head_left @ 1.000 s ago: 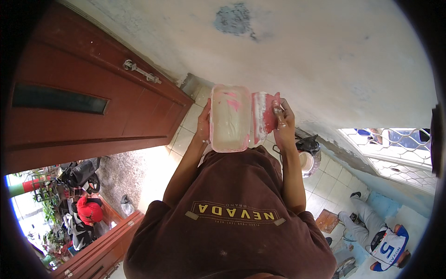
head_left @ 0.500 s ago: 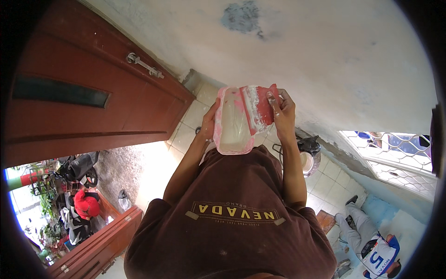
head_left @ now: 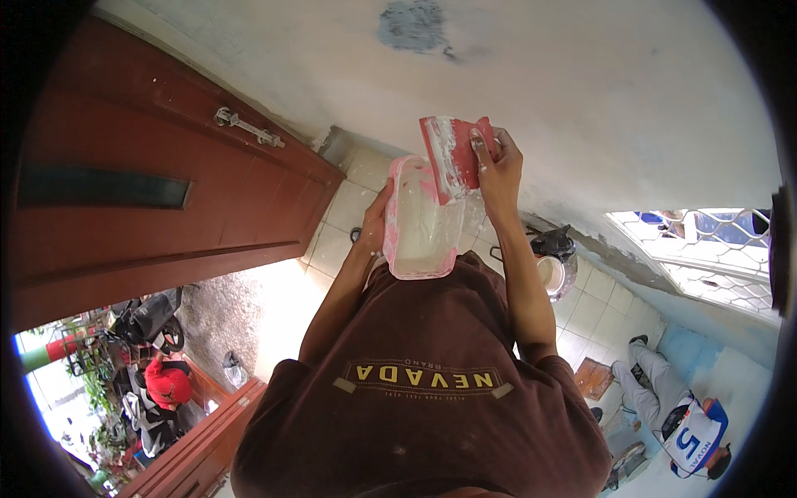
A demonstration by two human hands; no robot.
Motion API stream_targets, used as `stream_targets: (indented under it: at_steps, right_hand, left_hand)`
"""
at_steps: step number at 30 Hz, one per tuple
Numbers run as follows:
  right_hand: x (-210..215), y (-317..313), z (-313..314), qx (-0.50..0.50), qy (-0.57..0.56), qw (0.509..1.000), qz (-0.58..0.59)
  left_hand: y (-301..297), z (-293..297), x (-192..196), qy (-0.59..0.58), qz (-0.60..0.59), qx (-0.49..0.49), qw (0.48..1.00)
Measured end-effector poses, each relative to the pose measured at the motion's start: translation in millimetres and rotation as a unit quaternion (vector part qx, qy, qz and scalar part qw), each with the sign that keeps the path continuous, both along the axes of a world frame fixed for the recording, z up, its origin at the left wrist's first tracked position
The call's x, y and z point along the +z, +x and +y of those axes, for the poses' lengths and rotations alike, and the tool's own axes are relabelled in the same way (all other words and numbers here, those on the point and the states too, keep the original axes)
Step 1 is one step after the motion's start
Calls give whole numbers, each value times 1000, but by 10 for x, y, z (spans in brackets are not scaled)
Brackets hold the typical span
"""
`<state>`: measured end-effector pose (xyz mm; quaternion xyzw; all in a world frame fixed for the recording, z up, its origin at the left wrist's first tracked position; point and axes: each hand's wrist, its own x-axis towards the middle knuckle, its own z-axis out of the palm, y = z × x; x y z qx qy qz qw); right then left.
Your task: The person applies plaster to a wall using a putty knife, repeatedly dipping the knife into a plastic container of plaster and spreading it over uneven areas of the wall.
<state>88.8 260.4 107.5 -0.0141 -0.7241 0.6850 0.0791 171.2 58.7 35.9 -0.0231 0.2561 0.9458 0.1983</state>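
My left hand [head_left: 375, 222] grips the left side of a pink rectangular plastic tub [head_left: 393, 249], smeared with white filler paste inside. In my right hand [head_left: 501, 170] is a red putty scraper [head_left: 470, 168], a flat plate pinched with the thumb on its near face. White paste coats the scraper along its left part. The scraper stands above the tub's far right corner, overlapping it in view; whether they touch I cannot tell. Ahead is a pale plastered wall [head_left: 573, 91] with a grey-blue rough patch [head_left: 412, 25].
A red-brown door [head_left: 108, 212] with a metal handle is at left. On the tiled floor at right stand a pail [head_left: 549, 278] and a black bag [head_left: 554, 242]. A person [head_left: 681, 423] in a white and blue shirt is lower right; another in red [head_left: 168, 387] is outside at left.
My right hand has lifted the scraper up and away from over the tub, toward the wall. The left hand keeps the tub in nearly the same place.
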Motion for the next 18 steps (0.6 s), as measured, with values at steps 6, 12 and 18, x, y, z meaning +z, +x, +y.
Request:
stream_targets:
  at_steps: [6,12,18]
  right_hand:
    - [149,86,40,-24,5,999,30]
    - [185,106,50,-39,54,997,35]
    - [170,13,3,-47,5,999,25]
  left_hand:
    - [277,154,116,-46,4,8,999]
    - [476,197,129,-40,3,15,999]
    - [631,85,82,-95,-4,43,995]
